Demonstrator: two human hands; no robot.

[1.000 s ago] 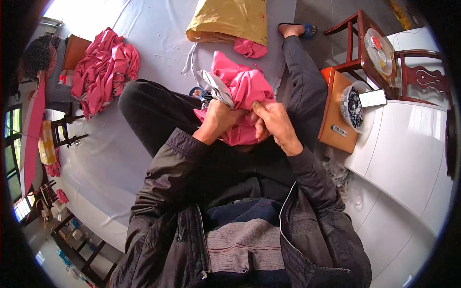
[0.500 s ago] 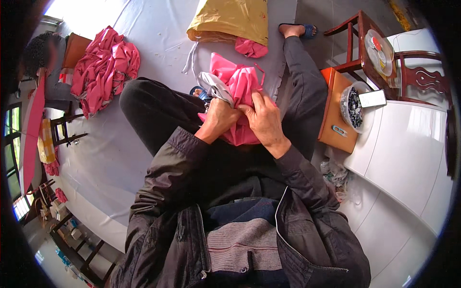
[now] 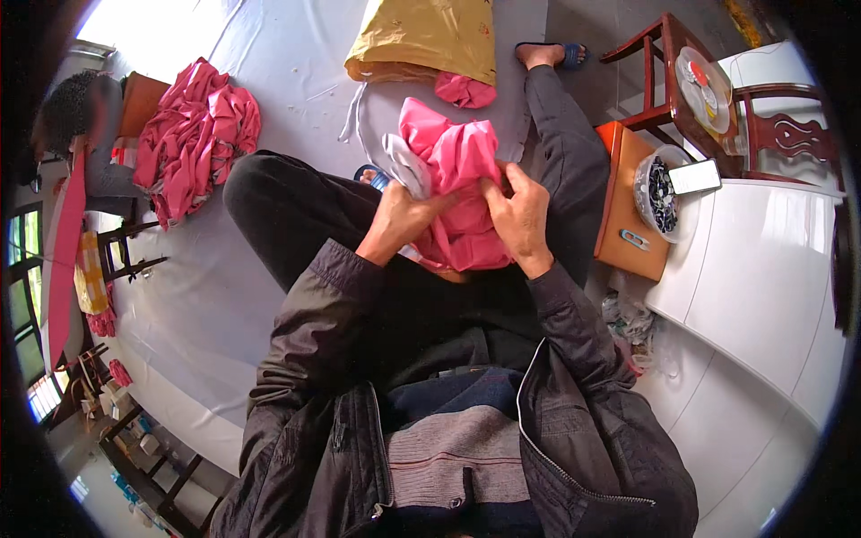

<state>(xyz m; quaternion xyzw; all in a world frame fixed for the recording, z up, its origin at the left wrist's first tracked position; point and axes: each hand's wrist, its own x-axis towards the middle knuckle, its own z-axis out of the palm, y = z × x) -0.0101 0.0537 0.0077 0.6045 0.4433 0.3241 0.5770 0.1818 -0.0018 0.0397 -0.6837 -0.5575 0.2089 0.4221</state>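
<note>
Between my knees I hold up a bunched pink cloth (image 3: 459,224) with a grey-white lining or strip (image 3: 404,166) showing at its upper left. My left hand (image 3: 399,215) grips its left side, the fingers tucked into the folds. On the right side my right hand (image 3: 518,213) pinches the fabric between thumb and fingers. Some fingertips of both hands are hidden by the cloth. Beyond it lies a yellow sack (image 3: 426,40) with another pink piece (image 3: 465,90) at its mouth and a white drawstring (image 3: 354,112) trailing from it.
A large pink cloth heap (image 3: 202,134) lies at left, near another person (image 3: 81,117). At right, an orange-brown box (image 3: 619,215) carries blue thread snips (image 3: 634,239) and a clear bowl of small dark pieces (image 3: 659,193). A phone (image 3: 695,177) lies beside the bowl. Wooden chairs (image 3: 659,90) stand behind.
My hands have moved apart, the right going slightly right and the left slightly left. The pink cloth has been turned and bunched into a rounder bundle.
</note>
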